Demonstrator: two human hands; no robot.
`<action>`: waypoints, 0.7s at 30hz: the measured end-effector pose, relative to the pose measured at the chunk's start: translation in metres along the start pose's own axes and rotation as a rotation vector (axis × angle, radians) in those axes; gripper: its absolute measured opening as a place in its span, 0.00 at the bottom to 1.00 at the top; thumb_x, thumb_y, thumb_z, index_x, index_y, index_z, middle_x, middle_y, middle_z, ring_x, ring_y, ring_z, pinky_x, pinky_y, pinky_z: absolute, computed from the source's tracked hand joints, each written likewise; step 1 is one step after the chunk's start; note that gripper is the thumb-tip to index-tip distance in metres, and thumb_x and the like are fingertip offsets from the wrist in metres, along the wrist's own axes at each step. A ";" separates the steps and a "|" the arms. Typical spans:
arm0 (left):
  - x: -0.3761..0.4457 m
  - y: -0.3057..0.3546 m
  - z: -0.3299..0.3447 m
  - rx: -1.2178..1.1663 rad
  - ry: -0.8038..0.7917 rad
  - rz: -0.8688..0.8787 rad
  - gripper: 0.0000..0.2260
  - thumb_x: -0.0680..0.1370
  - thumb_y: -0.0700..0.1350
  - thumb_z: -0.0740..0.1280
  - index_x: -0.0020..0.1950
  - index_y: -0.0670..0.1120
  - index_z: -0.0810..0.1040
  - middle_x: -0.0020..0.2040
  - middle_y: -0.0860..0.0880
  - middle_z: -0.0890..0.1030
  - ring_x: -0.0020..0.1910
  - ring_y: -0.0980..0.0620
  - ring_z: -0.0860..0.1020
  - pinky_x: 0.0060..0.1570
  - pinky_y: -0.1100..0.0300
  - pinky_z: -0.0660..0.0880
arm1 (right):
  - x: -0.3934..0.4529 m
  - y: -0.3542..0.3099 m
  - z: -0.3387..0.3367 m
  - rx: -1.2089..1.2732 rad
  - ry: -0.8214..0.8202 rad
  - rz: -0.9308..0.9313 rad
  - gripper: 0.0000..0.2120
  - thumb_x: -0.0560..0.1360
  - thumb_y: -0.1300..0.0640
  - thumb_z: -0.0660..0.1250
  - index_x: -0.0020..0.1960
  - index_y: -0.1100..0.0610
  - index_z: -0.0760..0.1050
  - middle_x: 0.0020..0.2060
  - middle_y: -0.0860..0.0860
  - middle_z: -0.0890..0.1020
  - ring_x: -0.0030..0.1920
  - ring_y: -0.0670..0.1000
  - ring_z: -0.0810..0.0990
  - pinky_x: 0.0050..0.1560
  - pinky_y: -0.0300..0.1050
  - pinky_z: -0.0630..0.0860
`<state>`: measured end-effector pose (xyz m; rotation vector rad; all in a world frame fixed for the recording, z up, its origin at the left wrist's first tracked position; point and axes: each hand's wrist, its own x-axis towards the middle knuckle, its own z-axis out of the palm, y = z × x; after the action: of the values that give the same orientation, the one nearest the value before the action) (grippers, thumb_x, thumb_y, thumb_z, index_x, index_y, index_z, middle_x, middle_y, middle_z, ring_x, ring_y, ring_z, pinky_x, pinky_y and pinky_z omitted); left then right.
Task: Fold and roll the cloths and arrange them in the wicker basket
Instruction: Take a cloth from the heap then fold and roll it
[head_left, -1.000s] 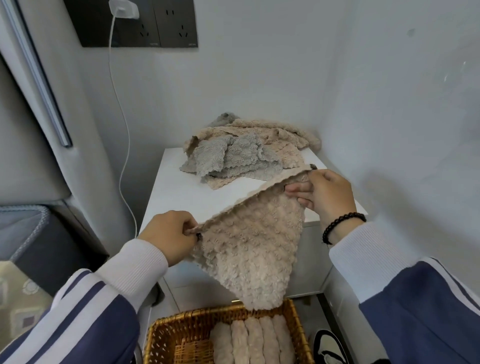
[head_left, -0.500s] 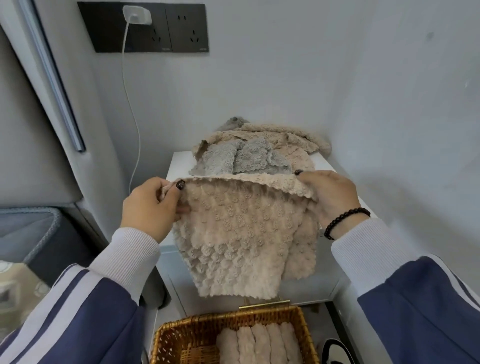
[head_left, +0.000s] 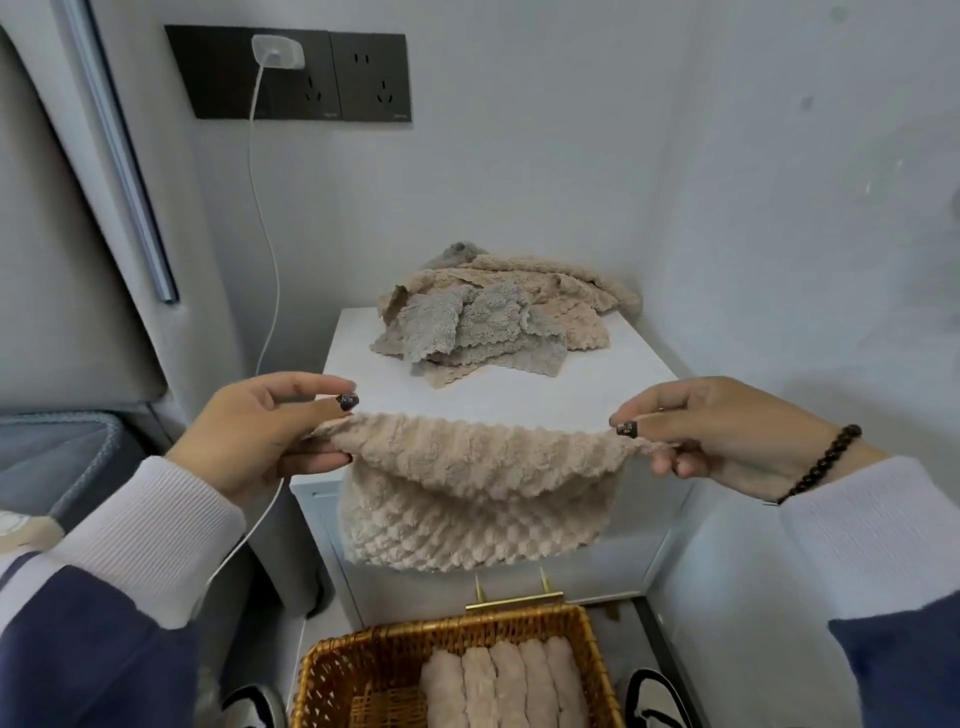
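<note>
- My left hand and right hand each pinch a top corner of the beige waffle-textured fleece cloth, which hangs doubled over in the air in front of the white cabinet.
- If one pinch slackens, I judge the layers would slide apart and the fold skew.
- The golden woven wicker basket sits below, already holding rolled cloths; a dropped corner could land on them.
- A pile of unfolded beige and grey cloths waits on the cabinet.

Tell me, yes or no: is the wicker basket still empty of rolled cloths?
No: several beige rolled cloths already lie side by side inside the wicker basket, below the beige cloth held up by both hands.
</note>
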<state>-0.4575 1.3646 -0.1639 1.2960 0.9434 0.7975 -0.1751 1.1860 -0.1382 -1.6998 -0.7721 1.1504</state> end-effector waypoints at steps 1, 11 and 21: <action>-0.001 0.001 -0.001 0.003 -0.010 -0.004 0.12 0.68 0.36 0.71 0.51 0.40 0.81 0.39 0.44 0.85 0.30 0.51 0.82 0.28 0.63 0.79 | -0.002 0.001 -0.001 0.021 -0.021 0.011 0.05 0.75 0.69 0.65 0.48 0.65 0.79 0.30 0.56 0.80 0.26 0.48 0.79 0.23 0.33 0.75; 0.038 -0.018 0.016 0.066 0.190 0.063 0.16 0.73 0.26 0.66 0.51 0.46 0.82 0.47 0.47 0.85 0.41 0.52 0.83 0.35 0.65 0.79 | 0.072 0.011 0.033 0.066 0.415 -0.115 0.08 0.72 0.69 0.68 0.42 0.57 0.82 0.36 0.52 0.80 0.36 0.49 0.77 0.44 0.47 0.81; 0.065 -0.017 0.035 0.012 0.354 0.210 0.17 0.74 0.29 0.67 0.52 0.50 0.82 0.51 0.51 0.84 0.51 0.53 0.82 0.54 0.55 0.79 | 0.124 0.013 0.066 0.113 0.565 -0.278 0.14 0.72 0.68 0.66 0.40 0.50 0.82 0.39 0.45 0.82 0.37 0.43 0.76 0.32 0.30 0.72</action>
<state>-0.3987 1.4067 -0.1875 1.3017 1.1022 1.2144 -0.1909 1.3099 -0.2040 -1.6443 -0.5486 0.4743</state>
